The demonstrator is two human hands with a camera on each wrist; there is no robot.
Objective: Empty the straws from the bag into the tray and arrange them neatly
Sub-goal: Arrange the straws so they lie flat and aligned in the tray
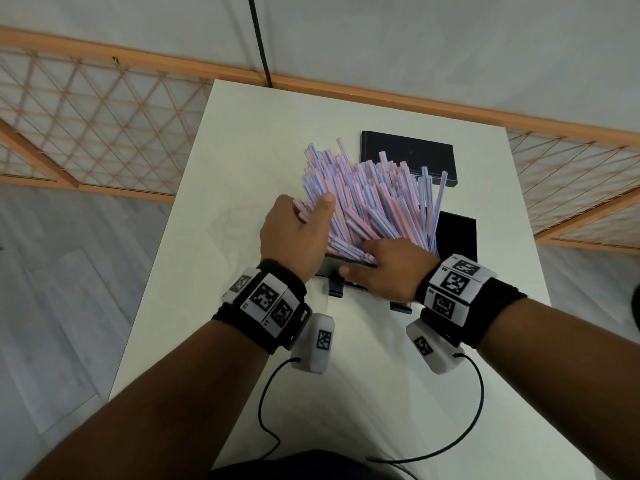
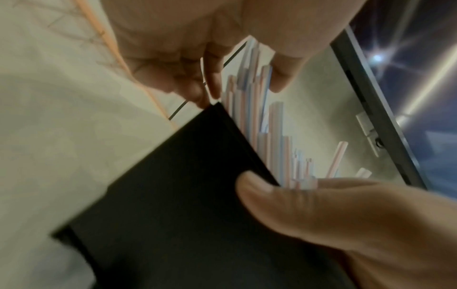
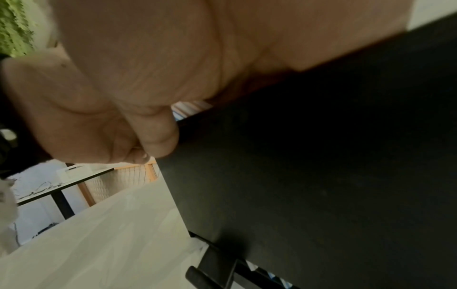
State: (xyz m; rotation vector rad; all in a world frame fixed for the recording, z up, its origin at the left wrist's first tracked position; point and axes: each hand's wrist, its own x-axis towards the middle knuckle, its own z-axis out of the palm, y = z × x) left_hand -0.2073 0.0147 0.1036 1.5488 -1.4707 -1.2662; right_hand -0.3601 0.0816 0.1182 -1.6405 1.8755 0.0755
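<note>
A heap of pink-and-blue striped straws (image 1: 374, 192) lies fanned and uneven in a black tray (image 1: 457, 237) mid-table, with the far ends sticking out past it. My left hand (image 1: 311, 213) grips the left side of the heap, thumb on top. In the left wrist view its fingers (image 2: 212, 78) curl round the straws (image 2: 249, 101) above the tray wall (image 2: 185, 195). My right hand (image 1: 374, 258) holds the tray's near rim, thumb outside on the wall (image 3: 309, 166), fingers over the straws' near ends. I cannot make out the bag with certainty.
A flat black box or lid (image 1: 408, 154) lies behind the tray, partly under the straw tips. Two small black feet (image 1: 335, 289) jut from the tray's near side. A faint clear sheet (image 1: 232, 220) lies left of the tray. The white table (image 1: 381, 393) drops off on both sides.
</note>
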